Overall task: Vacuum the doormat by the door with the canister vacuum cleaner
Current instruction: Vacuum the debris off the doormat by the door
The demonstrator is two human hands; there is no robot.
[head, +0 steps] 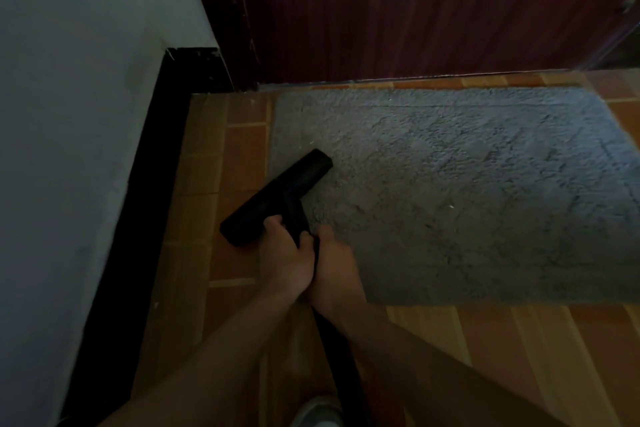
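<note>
Doormat [467, 191] lies by door [415, 10]. Left hand [285, 258] and right hand [334, 270] both grip wand [332, 347] low — nozzle [277, 198] half on mat's left edge. Keep head flat, pull slow overlapping strokes.

One head-worn camera looks steeply down, close over the doormat [467, 191], facing the door [415, 28].
</note>
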